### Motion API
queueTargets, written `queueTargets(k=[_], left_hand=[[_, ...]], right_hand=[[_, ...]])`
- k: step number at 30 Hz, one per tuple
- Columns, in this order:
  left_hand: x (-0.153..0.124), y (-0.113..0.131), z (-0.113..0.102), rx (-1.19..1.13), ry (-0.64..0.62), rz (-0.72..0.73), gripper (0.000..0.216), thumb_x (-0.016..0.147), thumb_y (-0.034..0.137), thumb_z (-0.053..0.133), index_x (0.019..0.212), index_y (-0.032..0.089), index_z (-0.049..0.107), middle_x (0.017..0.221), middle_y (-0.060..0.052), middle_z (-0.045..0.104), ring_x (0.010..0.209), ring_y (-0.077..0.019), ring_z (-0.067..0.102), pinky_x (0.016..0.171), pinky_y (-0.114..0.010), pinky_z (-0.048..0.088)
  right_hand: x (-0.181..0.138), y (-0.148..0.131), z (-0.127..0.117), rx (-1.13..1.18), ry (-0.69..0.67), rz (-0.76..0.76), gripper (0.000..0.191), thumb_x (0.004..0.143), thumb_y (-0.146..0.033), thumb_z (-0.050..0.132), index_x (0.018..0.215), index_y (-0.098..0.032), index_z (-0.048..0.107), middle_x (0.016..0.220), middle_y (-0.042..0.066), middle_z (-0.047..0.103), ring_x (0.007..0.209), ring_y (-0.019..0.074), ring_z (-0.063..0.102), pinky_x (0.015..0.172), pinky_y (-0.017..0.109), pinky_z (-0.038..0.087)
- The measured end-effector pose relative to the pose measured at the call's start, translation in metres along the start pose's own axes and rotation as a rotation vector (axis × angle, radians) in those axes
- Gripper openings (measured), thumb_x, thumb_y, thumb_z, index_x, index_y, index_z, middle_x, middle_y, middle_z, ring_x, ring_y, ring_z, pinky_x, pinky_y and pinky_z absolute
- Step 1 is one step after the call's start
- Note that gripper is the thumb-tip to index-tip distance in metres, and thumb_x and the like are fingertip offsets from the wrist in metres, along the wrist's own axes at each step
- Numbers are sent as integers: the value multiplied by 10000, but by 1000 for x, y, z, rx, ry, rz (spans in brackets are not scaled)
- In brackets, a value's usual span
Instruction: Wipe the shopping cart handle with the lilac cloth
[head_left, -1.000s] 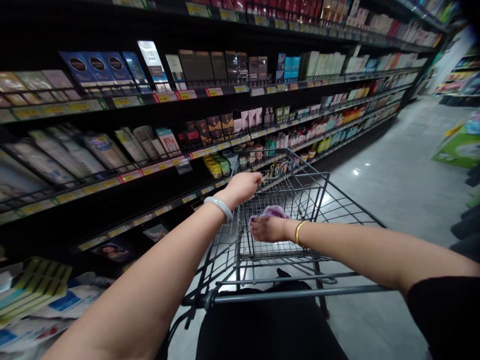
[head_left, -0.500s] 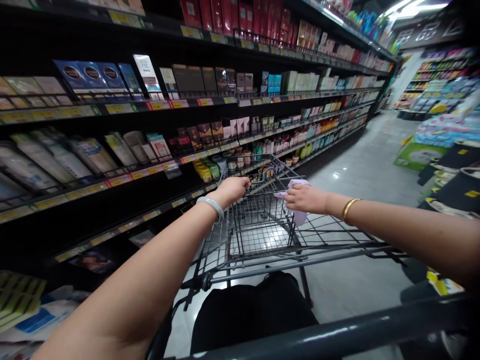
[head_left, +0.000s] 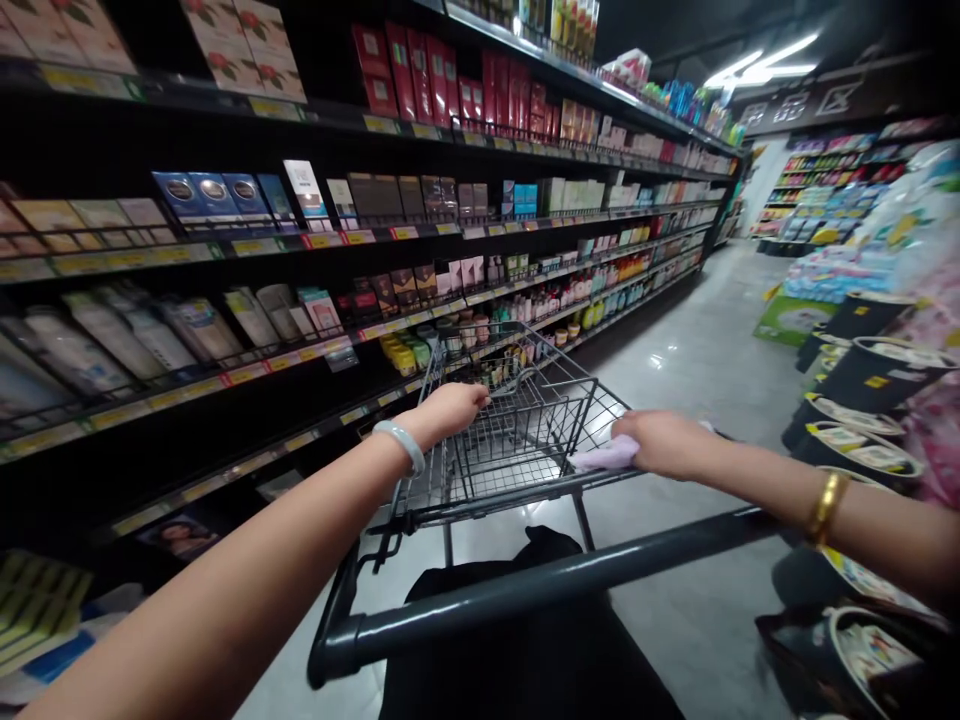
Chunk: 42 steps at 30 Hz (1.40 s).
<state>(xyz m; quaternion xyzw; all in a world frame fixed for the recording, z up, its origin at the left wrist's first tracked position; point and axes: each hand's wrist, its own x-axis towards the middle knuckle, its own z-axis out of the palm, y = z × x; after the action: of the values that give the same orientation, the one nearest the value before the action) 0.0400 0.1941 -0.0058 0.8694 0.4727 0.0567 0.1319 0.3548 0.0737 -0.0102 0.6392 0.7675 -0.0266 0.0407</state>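
Observation:
A grey wire shopping cart (head_left: pixel 480 505) stands before me, its thick dark handlebar (head_left: pixel 570 575) nearest to me. My left hand (head_left: pixel 455 408), with a pale bangle at the wrist, is over the cart's left part. Its fingers are curled closed, and anything inside them is hidden. A light purple cloth (head_left: pixel 606 454) is bunched in my right hand (head_left: pixel 660 442), which is closed on it at the cart's right rim. A gold bangle circles that wrist. The cloth hangs against the wire near a folding inner panel (head_left: pixel 517 440).
Long dark shelves (head_left: pixel 247 245) with boxed goods, bottles and price tags run along the left. On the right stand black tubs (head_left: pixel 874 375) of packaged goods, with a green box (head_left: pixel 791 318) farther on. A shiny grey floor (head_left: pixel 675 350) stretches down the aisle.
My right hand has moved right and toward me with the cloth along the cart. The left hand has shifted slightly down and left. The view has tilted up, and more of the handlebar shows.

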Motion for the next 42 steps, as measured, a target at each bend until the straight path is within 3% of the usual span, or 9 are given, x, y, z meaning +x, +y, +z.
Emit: queueTargets(k=[7,11,18,21,24,29,33,37,42], left_hand=[[-35,22,5,-40,-64,7,235,890,322,435,786,208,613,696,-1,612,637,-142,545,597,-241,375],[-53,32,5,-55,-140,18,262,891,363,455,838,212,662,755,-6,659,665,-148,554,614,-242,381],[-82,51,2,37,-203,96,299,899,435,482,957,243,704,892,-41,719,733,-188,602,631,-262,395],[-89,60,1,87,-205,76,332,919,448,457,980,229,698,919,-70,720,738,-208,617,626,-278,406],[-93,66,1,124,-224,70,337,919,455,473,999,211,691,947,-89,718,781,-223,634,636,-278,422],[-102,57,-1,133,-246,58,347,909,403,509,1162,212,649,1081,-102,715,917,-238,654,725,-278,459],[-136,36,-15,95,-238,-44,513,904,481,518,1359,246,541,1262,-115,662,1094,-263,629,881,-315,459],[-189,21,-23,24,-132,-70,480,916,538,480,1312,295,602,1330,-61,633,1205,-252,581,1004,-324,417],[-226,16,-1,-102,49,-82,453,938,510,433,1270,284,641,1380,-39,595,1286,-234,516,1110,-331,350]], right_hand=[[-28,-97,-6,116,189,-318,400,757,-124,501,1104,-275,629,1169,97,625,1107,268,545,888,378,446],[-41,-86,-12,57,176,-320,454,778,-92,478,1131,-338,623,1258,76,603,1114,263,537,859,388,444],[-74,-30,-25,-275,74,221,311,828,-81,428,967,-206,677,1025,158,637,925,301,593,683,399,422],[-79,-55,-27,-248,109,177,297,805,-69,442,959,-184,668,987,154,640,898,275,606,701,373,416],[-73,-104,-25,-112,171,-21,264,780,-99,491,974,-182,649,989,130,639,898,238,604,731,331,415],[-62,-164,-14,51,243,-191,238,783,-161,527,995,-154,637,984,126,634,892,235,600,776,329,420],[-66,-151,-3,110,278,-157,289,759,-72,475,973,-158,649,1014,115,633,921,228,603,793,322,418],[-69,-125,-1,59,289,7,275,762,-82,472,939,-147,672,959,120,635,837,228,619,743,334,425],[-61,-170,-8,102,251,-37,229,755,-148,527,911,-110,690,940,159,640,812,239,618,728,350,450]])
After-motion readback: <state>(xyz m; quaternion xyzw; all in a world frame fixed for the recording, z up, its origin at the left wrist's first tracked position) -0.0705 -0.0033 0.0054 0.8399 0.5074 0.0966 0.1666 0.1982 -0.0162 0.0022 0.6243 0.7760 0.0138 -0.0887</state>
